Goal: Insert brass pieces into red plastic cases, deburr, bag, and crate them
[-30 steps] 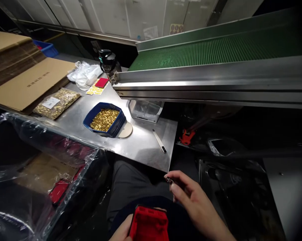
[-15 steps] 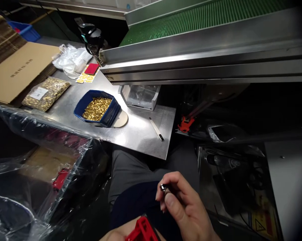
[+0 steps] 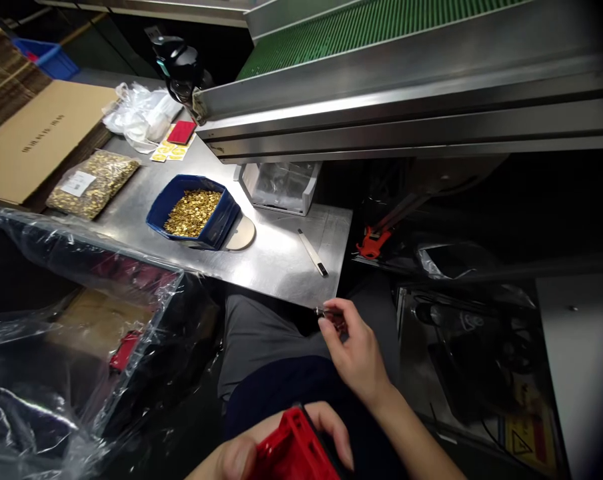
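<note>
My left hand [image 3: 261, 450] grips a small red box [image 3: 296, 453] low over my lap, its fingers wrapped round the sides. My right hand [image 3: 354, 350] is raised close to the front edge of the steel table [image 3: 276, 263], thumb and forefinger pinched on a small dark metal piece [image 3: 325, 312]. A blue tray [image 3: 221, 223] heaped with small gold pieces [image 3: 191, 212] stands on the table. To its left lies a clear bag of gold pieces [image 3: 92, 183].
A green conveyor belt [image 3: 381, 27] in a steel frame overhangs the table's back. A white bin [image 3: 279, 187], a thin pen-like tool [image 3: 312, 252], a beige disc [image 3: 241, 235], stickers and a red pad [image 3: 181, 132] lie on the table. Flat cardboard [image 3: 36, 140] is far left, a plastic-lined box [image 3: 81, 320] beside my knee.
My right hand has moved up and away from the red box toward the table edge, still pinching the small piece. The left hand and red box show more fully.
</note>
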Demonstrator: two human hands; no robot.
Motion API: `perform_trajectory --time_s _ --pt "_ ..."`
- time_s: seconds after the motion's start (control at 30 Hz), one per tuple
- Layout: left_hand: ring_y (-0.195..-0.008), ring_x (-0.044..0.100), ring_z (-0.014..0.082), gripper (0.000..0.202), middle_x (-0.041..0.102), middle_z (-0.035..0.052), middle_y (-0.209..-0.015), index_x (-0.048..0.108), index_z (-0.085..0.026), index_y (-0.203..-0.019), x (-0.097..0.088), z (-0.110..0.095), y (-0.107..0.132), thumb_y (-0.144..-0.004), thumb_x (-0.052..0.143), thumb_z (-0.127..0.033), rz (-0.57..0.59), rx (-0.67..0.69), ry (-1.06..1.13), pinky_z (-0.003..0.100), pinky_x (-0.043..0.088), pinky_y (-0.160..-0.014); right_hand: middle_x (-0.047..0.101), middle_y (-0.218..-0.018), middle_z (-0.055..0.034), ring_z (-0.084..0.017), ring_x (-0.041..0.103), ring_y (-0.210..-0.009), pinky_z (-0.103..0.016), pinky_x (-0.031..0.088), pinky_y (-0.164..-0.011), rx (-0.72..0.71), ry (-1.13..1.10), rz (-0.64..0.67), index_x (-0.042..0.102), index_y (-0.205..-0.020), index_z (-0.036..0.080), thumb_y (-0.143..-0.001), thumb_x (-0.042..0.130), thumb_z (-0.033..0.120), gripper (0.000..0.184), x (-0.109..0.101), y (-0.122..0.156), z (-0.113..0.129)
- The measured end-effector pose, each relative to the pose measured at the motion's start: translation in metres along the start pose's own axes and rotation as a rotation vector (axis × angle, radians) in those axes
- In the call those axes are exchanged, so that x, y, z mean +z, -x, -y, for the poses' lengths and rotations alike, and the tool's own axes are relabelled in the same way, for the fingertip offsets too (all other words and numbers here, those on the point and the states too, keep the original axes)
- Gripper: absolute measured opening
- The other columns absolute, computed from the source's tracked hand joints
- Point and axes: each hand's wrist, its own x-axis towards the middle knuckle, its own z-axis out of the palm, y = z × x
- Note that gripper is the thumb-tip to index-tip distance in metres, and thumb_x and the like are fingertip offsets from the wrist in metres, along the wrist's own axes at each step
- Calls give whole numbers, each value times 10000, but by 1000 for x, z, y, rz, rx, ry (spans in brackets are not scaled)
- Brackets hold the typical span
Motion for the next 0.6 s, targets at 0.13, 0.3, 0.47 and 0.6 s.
perform_trajectory --time_s 0.13,0.3,0.47,0.6 --pt "-891 755 193 889 790 99 -1004 682 -81 -1227 -2 -15 -5 -656 760 -758 4 39 -9 179 517 -765 684 -1033 -77 -230 673 -875 -332 525 -751 16 172 12 618 -1081 224 -981 523 319 168 8 -24 -25" --pt "-1161 667 350 876 716 169 -1253 613 -94 -1375 -3 -28 14 -788 665 -742 -176 -64 -184 389 486 -980 684 -999 -45 -181 693 -859 -272 566 -745 99 -13 22 530 -1178 251 -1004 499 408 237 -20 5 0" --pt "-1231 621 352 910 688 118 -1300 495 -242 -1493 5 -20 27 -750 730 -712 -204 -4 -189 420 459 -1031 696 -859 12 -136 701 -715 -188 574 -629 47 -36 43 573 -1069 305 -962 602 385 137 -52 45 32" --pt "-1363 514 364 819 608 96 -1408 467 -299 -1490 11 -14 23 -792 778 -593 -48 43 -139 444 368 -1121 719 -848 20 -140 688 -665 -201 581 -587 -235 0 160 605 -1128 363 -910 669 239 259 -55 64 54"
